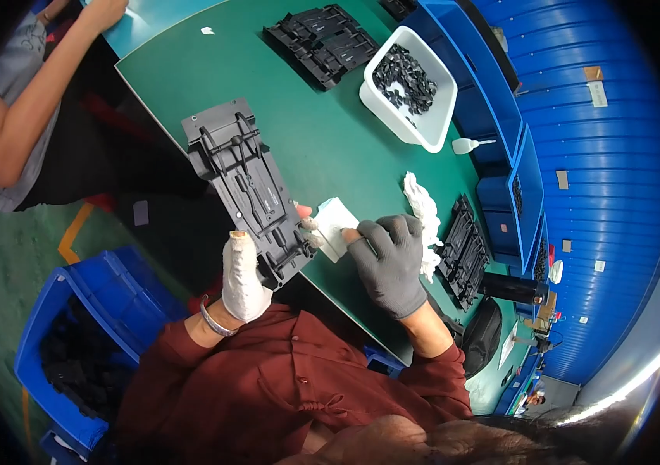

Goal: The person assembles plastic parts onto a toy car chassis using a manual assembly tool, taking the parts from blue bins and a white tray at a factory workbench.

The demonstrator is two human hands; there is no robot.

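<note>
My left hand [243, 283], in a white glove, grips a long dark grey plastic chassis part [248, 186] by its near end. Its thumb lies along the near left side, and fingertips show past the right edge. The part is tilted up off the bench, its ribbed, barred face toward me. Just to its right is a small white sheet [333, 222], which looks like folded paper or cloth. My right hand [392, 263], in a grey glove with a bare thumb tip, is closed at the sheet's right edge, fingers curled.
On the green bench [190, 77] stands a white tub [442, 116] of small black pieces. Similar chassis parts [322, 39] lie at the back and right, near a crumpled white cloth [423, 217]. Blue bins [492, 132] line the right. A co-worker's arm [43, 101] is at left, above a blue crate [43, 310].
</note>
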